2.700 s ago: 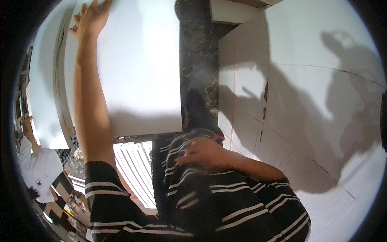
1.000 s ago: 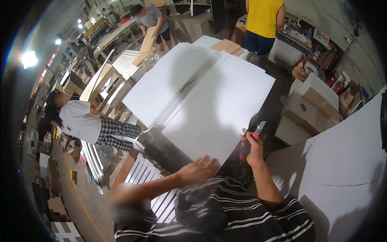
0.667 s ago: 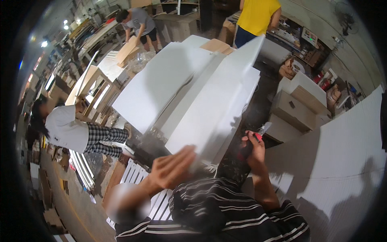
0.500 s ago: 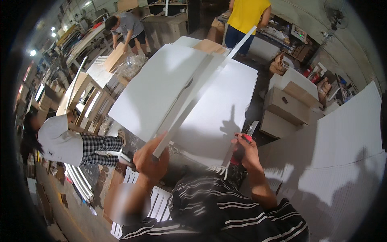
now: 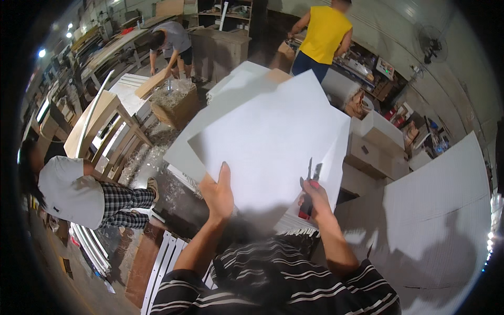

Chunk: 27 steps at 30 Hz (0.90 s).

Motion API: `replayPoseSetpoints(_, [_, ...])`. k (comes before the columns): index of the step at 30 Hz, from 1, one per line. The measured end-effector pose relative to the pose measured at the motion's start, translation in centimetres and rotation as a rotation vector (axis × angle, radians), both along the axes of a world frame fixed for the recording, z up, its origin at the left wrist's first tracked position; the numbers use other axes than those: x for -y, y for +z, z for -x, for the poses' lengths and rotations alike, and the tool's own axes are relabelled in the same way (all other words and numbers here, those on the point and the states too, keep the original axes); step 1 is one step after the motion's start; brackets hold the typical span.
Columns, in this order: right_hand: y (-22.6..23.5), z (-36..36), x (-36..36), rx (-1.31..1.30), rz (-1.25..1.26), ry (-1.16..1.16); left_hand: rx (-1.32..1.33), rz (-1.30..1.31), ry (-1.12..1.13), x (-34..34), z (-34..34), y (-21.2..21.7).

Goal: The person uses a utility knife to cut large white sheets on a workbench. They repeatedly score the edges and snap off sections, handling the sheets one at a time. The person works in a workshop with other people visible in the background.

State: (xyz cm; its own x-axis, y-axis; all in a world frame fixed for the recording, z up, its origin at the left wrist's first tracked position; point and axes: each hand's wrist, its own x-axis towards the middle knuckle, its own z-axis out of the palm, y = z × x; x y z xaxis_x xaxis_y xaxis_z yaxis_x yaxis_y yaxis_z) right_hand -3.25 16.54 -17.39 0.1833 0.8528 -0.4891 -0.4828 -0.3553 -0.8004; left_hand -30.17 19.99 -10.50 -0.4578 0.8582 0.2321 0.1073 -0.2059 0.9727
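Observation:
My left hand (image 5: 218, 197) grips a large white panel (image 5: 262, 136) by its near left edge, thumb lying on the face and fingers out of sight beneath. The panel's broad face is turned up, over a stack of white sheets (image 5: 181, 149). Closed in my right hand (image 5: 319, 203) is a red utility knife (image 5: 304, 212), its blade pointing up and away. The knife is over the panel's near right part; whether it touches the surface I cannot tell.
Ahead stands a person in a yellow top (image 5: 328, 34); another bends over a board (image 5: 155, 84) at the far left. A person in a white shirt (image 5: 73, 184) is close on the left. Pale boxes (image 5: 373, 155) and a big white sheet (image 5: 420, 210) stand at right.
The panel has turned from nearly edge-on to face up, covering much of the stack. My left hand has shifted right, thumb now on top. My right hand still holds the knife.

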Motion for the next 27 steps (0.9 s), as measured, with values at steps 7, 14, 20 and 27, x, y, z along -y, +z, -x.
replayPoseSetpoints(7, [0.2, 3.5, -4.3, 0.204, -0.151, -0.072, 0.235, 0.128, 0.02, 0.6, 4.4, -5.7])
replayPoseSetpoints(14, [0.1, 3.9, -10.3, 0.507, -0.178, 0.32, -0.679, 0.54, -0.05, 1.7, 14.2, -7.0])
replayPoseSetpoints(20, [-0.5, 5.7, -9.3, 0.544, -0.088, 0.393, -0.996, 0.085, 0.22, -4.6, 17.2, -6.8])
replayPoseSetpoints(27, [1.4, 9.4, -9.0, 0.67, -0.026, 0.207, -1.12, 0.28, -0.133, -11.9, 19.8, -5.4])
